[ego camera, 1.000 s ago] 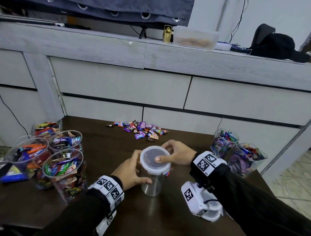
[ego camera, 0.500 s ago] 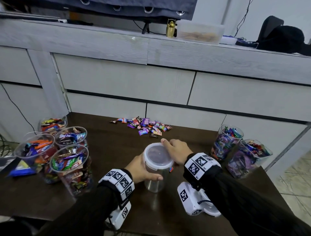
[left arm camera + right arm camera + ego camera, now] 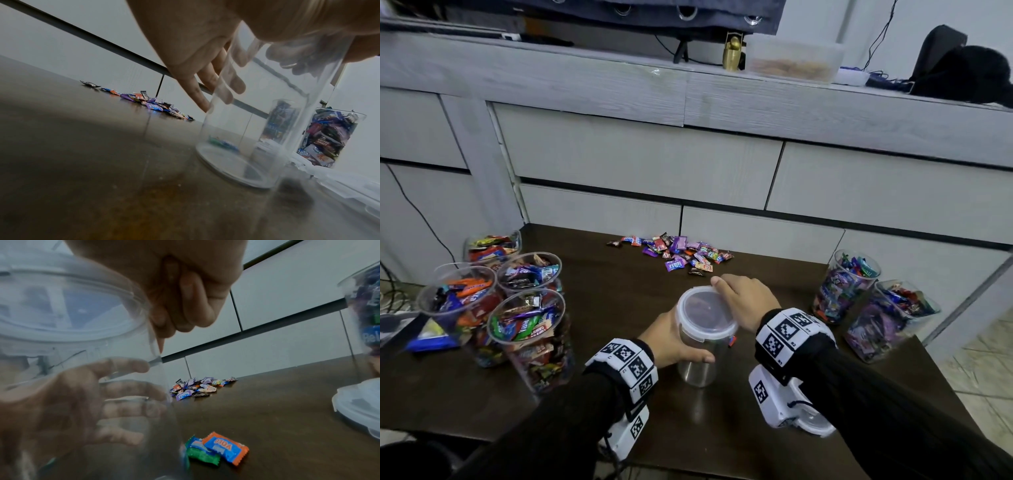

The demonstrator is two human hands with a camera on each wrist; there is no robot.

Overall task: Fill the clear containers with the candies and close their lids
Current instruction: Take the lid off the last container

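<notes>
Dark brown wooden tabletop [image 3: 619,308] runs up against a pale grey set of drawers [image 3: 640,164]. Near the middle of it stands an empty clear plastic container [image 3: 697,370], upright, with a round translucent lid [image 3: 707,315] sitting on its mouth. The left hand [image 3: 674,339] wraps the container's wall, thumb on the near side, fingers curled round the far side. The right hand [image 3: 746,301] lies on the lid's far right edge, thumb along the rim and fingers bent down over the side, gripping it.

A loose pile of small wrapped candies [image 3: 678,253] lies at the back of the table, well apart from the hands. A few more wrapped candies in orange, blue and green [image 3: 213,449] lie just beside the container's base.

On the left stand four clear open containers full of candies [image 3: 530,329], close together. On the right stand two more filled clear containers [image 3: 869,301], and beside them a spare translucent lid [image 3: 357,404] lies flat on the table.
</notes>
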